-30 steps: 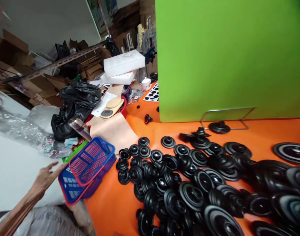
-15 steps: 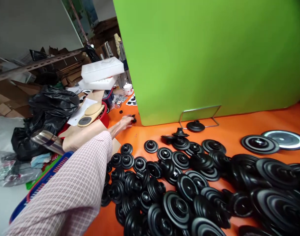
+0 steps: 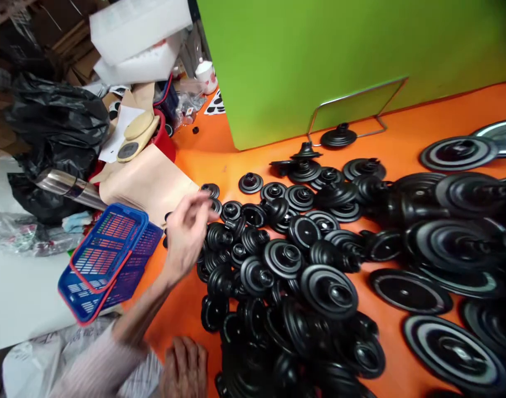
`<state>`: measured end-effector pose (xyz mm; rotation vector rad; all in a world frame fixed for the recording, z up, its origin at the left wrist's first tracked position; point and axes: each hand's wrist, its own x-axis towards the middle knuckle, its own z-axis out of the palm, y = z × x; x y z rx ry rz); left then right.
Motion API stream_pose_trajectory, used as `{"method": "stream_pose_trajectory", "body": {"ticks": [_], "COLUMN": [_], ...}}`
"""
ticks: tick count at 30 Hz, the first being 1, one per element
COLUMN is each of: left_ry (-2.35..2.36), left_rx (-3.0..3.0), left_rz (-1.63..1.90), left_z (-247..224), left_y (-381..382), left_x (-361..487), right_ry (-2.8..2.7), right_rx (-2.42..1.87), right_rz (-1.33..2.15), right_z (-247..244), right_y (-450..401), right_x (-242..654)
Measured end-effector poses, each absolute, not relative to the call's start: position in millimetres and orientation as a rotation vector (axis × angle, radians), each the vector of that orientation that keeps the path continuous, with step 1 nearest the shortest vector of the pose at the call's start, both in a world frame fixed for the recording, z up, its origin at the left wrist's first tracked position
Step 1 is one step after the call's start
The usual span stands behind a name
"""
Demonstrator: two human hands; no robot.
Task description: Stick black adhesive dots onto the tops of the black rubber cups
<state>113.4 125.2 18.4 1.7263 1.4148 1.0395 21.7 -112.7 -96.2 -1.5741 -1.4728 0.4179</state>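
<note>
Left hand [image 3: 186, 237] raised just above the left end of the heap, motion-blurred, fingers apart and loosely curled, nothing visible in them. Right hand [image 3: 184, 367] low at the near frame edge, partly cut off, fingers bent; cannot tell if closed or holding anything. Pale checked sleeve [image 3: 99, 359] on the left arm, near left.

Black moulded stepped discs [image 3: 284, 258], each with a central knob, lie in a large crowded heap across the orange bench [image 3: 422, 113], many overlapping, some on edge or tilted. Smaller ones sit toward the left, larger ones toward the right. One black disc [image 3: 338, 136] stands apart at the far side, inside a bent wire frame [image 3: 348, 108] leaning on the green upright panel [image 3: 302, 66]. Silver-faced disc [image 3: 501, 135] at far right.

Left of the heap, just beside the left hand, a blue plastic basket with red rim [image 3: 107, 260] lies on a purple mesh basket [image 3: 139, 260]. Beyond them, a tan sheet [image 3: 147, 185] and a beige digital scale [image 3: 135, 138]. Black plastic bags [image 3: 56, 119] far left, white foam trays [image 3: 137, 44] and a white mug [image 3: 206, 77] at the far end.
</note>
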Motion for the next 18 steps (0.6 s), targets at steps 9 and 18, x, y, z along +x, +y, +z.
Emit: {"method": "stream_pose_trajectory", "body": {"ticks": [9, 18], "left_ry": [1.834, 1.634], "left_rx": [2.204, 2.322], "left_rz": [0.809, 0.933], "left_z": [-65.4, -80.3], "left_y": [-25.2, -21.5], "left_x": [-45.0, -41.1], "right_ry": [-1.09, -1.599], "right_rx": [-1.608, -1.446], "right_rz": [0.104, 0.081], "right_z": [-102.6, -112.8], "right_y": [-98.3, -108.5], "right_x": [1.2, 37.1]}}
